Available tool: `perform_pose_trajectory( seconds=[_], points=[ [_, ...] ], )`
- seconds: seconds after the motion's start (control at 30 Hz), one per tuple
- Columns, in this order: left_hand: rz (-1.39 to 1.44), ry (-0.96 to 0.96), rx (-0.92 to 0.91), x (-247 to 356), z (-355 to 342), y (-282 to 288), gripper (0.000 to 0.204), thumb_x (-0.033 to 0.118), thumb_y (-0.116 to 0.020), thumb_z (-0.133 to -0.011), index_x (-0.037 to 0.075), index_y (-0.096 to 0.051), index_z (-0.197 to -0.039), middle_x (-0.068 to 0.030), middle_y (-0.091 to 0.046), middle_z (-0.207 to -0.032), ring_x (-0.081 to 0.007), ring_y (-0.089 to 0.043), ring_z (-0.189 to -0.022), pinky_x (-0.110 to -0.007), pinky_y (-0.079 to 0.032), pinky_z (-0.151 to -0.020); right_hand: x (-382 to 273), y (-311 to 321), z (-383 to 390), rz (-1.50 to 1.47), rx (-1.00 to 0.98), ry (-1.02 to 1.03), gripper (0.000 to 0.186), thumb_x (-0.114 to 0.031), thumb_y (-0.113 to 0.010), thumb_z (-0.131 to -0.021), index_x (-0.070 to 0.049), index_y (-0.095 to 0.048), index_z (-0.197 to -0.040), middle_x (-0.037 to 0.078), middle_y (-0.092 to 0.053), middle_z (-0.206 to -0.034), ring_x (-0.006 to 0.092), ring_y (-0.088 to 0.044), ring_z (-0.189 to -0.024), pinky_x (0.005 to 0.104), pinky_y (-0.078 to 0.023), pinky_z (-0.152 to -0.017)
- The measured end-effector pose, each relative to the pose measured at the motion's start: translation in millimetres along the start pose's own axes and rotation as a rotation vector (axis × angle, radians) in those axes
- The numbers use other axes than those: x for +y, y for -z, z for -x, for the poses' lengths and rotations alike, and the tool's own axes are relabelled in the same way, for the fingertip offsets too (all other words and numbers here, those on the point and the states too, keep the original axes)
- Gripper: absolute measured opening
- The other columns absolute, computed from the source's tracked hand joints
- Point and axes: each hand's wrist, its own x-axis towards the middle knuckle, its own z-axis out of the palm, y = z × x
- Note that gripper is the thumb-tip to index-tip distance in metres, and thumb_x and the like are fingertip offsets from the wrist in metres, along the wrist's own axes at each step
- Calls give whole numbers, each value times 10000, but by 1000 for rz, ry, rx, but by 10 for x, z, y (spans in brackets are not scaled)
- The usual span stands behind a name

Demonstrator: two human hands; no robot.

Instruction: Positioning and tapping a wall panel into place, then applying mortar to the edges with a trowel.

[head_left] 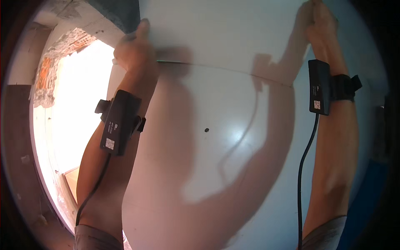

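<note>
A large white panel (pixel 221 29) fills the middle of the view, with a thin horizontal seam across it and a second white surface below (pixel 208 166) marked by a small dark spot. My left hand (pixel 133 50) is raised at the upper left, fingers curled at the upper panel's left edge, thumb pointing up. My right hand (pixel 323 21) is closed on that panel's right edge near the top. Both forearms carry strapped black devices with cables. Shadows of my arms fall across the white surfaces.
A bright opening (pixel 75 116) with broken brick and plaster (pixel 48 79) along its side is at the left. A grey beam (pixel 87 21) runs above it, beside a dark surface at the top. A blue surface (pixel 366 200) shows at the lower right.
</note>
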Motion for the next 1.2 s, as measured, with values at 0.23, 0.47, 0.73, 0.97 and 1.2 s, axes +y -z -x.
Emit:
perform_pose_trajectory(
  seconds=[0.23, 0.47, 0.73, 0.97, 1.2],
  points=[
    [-242, -169, -38, 57, 141, 134, 453, 347, -758, -858, -76, -696, -1009, -64, -643, -778, -135, -566, -682, -297, -470, -640, 326, 511, -902, -159, -234, -148, 642, -404, -615, -954, 95, -469, -1330, 188, -549, -1293, 307, -521, -1161, 432, -442, -967],
    [-359, -152, -271, 176, 149, -34, 473, 415, -756, -791, -11, -736, -995, -112, -710, -846, -234, -649, -815, -356, -496, -813, 176, 1395, -2455, -134, -537, -504, 647, -391, -629, -949, 112, -466, -1323, 203, -528, -1334, 299, -519, -1165, 425, -433, -986],
    [-272, -293, -152, 6, -236, 27, 315, 276, -796, -819, -21, -710, -882, -5, -539, -612, -106, -461, -501, -281, -361, -453, 249, -148, -256, 27, 124, -71, 680, -374, -614, -962, 117, -402, -1383, 223, -449, -1435, 318, -454, -1283, 414, -384, -1067],
    [-332, -268, -200, 186, -154, -88, 279, 246, -778, -832, -21, -707, -870, -5, -521, -597, -113, -449, -497, -282, -358, -477, 289, -26, -675, 135, 178, -14, 707, -368, -621, -959, 128, -375, -1399, 222, -400, -1483, 307, -401, -1349, 360, -328, -1118],
    [-419, -347, -155, 192, -95, -36, 276, 280, -750, -849, 11, -696, -811, -16, -523, -598, -119, -449, -519, -308, -371, -511, 268, 24, -561, 69, 54, 42, 685, -377, -612, -961, 153, -421, -1351, 240, -463, -1435, 319, -420, -1346, 370, -345, -1101]
  ],
)
